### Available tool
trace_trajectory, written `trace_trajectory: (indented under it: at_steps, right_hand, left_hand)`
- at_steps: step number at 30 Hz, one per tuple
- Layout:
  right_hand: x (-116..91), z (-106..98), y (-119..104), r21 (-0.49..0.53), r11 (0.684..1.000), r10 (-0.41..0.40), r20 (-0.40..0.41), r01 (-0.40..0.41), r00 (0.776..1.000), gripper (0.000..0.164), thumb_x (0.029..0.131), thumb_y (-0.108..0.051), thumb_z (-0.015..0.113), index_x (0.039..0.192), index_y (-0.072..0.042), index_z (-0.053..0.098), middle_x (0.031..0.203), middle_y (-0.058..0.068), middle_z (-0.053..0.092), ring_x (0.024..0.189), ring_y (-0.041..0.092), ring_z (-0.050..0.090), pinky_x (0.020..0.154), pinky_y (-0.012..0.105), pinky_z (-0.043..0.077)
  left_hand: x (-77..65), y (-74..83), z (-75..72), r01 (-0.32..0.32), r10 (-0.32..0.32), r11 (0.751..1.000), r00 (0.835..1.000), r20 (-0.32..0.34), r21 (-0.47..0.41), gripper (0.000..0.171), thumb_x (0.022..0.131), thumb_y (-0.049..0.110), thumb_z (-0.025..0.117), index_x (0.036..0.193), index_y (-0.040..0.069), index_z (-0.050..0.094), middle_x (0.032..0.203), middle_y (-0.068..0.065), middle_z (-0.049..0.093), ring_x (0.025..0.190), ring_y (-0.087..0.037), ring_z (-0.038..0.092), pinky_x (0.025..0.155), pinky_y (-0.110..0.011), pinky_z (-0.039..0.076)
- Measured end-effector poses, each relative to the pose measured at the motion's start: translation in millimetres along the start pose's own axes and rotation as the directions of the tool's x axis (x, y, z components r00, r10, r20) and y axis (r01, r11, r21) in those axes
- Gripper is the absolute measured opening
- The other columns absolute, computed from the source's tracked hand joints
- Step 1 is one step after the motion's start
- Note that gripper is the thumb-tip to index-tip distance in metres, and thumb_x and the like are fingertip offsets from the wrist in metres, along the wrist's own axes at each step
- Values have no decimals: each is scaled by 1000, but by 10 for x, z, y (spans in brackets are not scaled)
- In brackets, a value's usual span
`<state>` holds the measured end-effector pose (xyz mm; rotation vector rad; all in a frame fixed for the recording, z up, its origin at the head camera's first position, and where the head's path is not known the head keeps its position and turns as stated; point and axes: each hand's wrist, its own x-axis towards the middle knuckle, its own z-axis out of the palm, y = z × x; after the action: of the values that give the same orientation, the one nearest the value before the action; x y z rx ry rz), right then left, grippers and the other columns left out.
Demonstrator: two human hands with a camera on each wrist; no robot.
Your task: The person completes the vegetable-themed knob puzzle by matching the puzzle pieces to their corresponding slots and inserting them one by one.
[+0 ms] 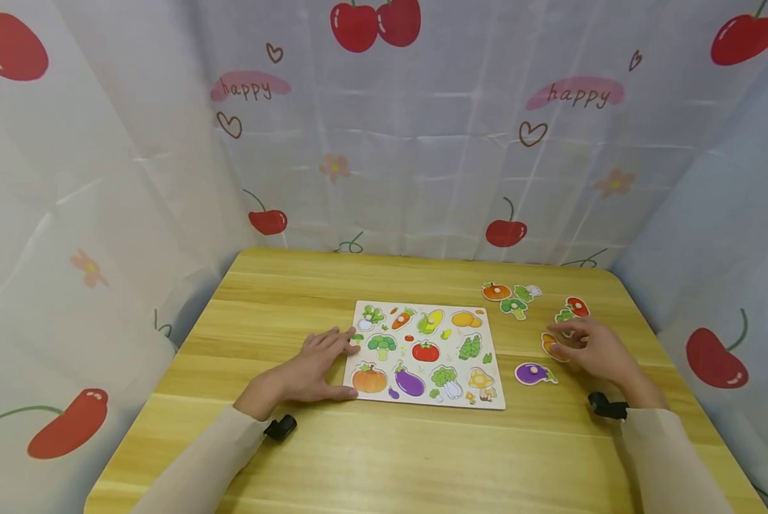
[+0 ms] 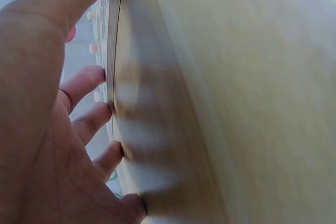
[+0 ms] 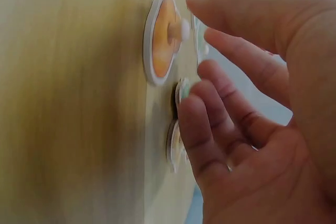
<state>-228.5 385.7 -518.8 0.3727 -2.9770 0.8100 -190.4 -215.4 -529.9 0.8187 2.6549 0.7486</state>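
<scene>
Now, left hand [image 1: 313,368]: spread, touching board [image 1: 450,353].
Right hand [image 1: 594,350]: thumb and fingers apart, maybe reaching.
Near orange piece [image 3: 161,51]: probably needs pinching.

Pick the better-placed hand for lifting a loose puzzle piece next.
Right, I'd say: the right hand is close to an orange piece, apparently holding nothing. The left hand touches the left edge of the puzzle board, across from the loose pieces.

both sleeves [image 1: 207,457]: plain, pale beige | wrist devices [image 1: 281,428]: small, black, blocky
</scene>
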Motion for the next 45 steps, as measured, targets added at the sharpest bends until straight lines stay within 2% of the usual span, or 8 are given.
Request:
trace_trajectory:
  at_steps: [5, 11, 16, 22, 27, 32, 37, 45]
  right_hand:
    - [-63, -12, 59, 32, 999, 15, 29, -16, 999, 33, 102, -24, 93, 130, -6, 88, 105, 8, 78, 87, 5, 62, 74, 24, 53]
    - [-84, 19, 66, 13, 999, 38, 51, -38, 998, 23, 105, -23, 90, 125, -10, 90, 104, 4, 82, 87, 6, 64, 75, 24, 54]
    - [-86, 57, 25, -1, 999, 39, 17, -39, 999, 20, 105, -23, 90, 118, -7, 89, 102, 6, 85, 85, 7, 63, 75, 23, 53]
    - [-89, 78, -59, -7, 998, 57, 9, -57, 998, 21, 104, -26, 92, 112, -7, 88, 96, 2, 83, 81, 7, 60, 72, 24, 52]
    - [-64, 73, -89, -15, 1000, 19, 35, -19, 999, 22, 104, -24, 91, 120, -9, 89, 105, 3, 86, 85, 7, 65, 75, 25, 55]
    - [-41, 81, -74, -38, 999, -31, 31, 32, 999, 12, 104, -19, 91, 114, -12, 91, 105, 3, 86, 88, 6, 71, 81, 27, 59]
    - [-52, 111, -92, -62, 996, -62, -9, 61, 998, 9, 102, -17, 92, 108, -10, 90, 101, 4, 82, 88, 11, 72, 80, 31, 60]
    - [-25, 175, -192, -62, 998, -27, -47, 24, 999, 14, 102, -22, 94, 105, -10, 88, 104, 6, 77, 98, 24, 71, 88, 40, 62]
  left_hand:
    - [1, -5, 10, 3, -3, 1000, 1000, 1, 5, 87, 102, 58, 88, 169, 14, 55, 196, -11, 26, 182, -51, 19, 141, -85, 10]
    - [3, -3, 17, 3, -3, 1000, 1000, 0, 4, 89, 101, 59, 88, 170, 15, 54, 196, -11, 26, 182, -50, 18, 142, -85, 9]
    - [-1, 0, 15, 4, -4, 1000, 1000, -2, -6, 90, 101, 59, 89, 170, 14, 54, 195, -11, 28, 182, -50, 19, 142, -85, 8]
    - [10, 4, 19, -5, 5, 1000, 1000, -4, -2, 90, 101, 60, 88, 170, 14, 54, 195, -12, 28, 182, -51, 19, 141, -86, 9]
    - [7, 7, 18, 3, -3, 1000, 1000, 7, 12, 91, 102, 62, 87, 171, 15, 53, 196, -10, 25, 182, -50, 18, 142, -84, 10]
    - [13, -5, 14, 11, -11, 1000, 1000, 13, 24, 92, 102, 64, 86, 173, 17, 51, 197, -8, 24, 183, -49, 17, 143, -83, 9]
    - [30, -4, 6, 0, 0, 1000, 1000, 8, 21, 95, 102, 63, 86, 175, 14, 49, 195, -10, 27, 183, -50, 17, 142, -84, 8]
    - [-1, 0, 15, -12, 12, 1000, 1000, -5, 8, 107, 101, 62, 88, 179, 6, 41, 190, -13, 38, 181, -53, 19, 141, -85, 10]
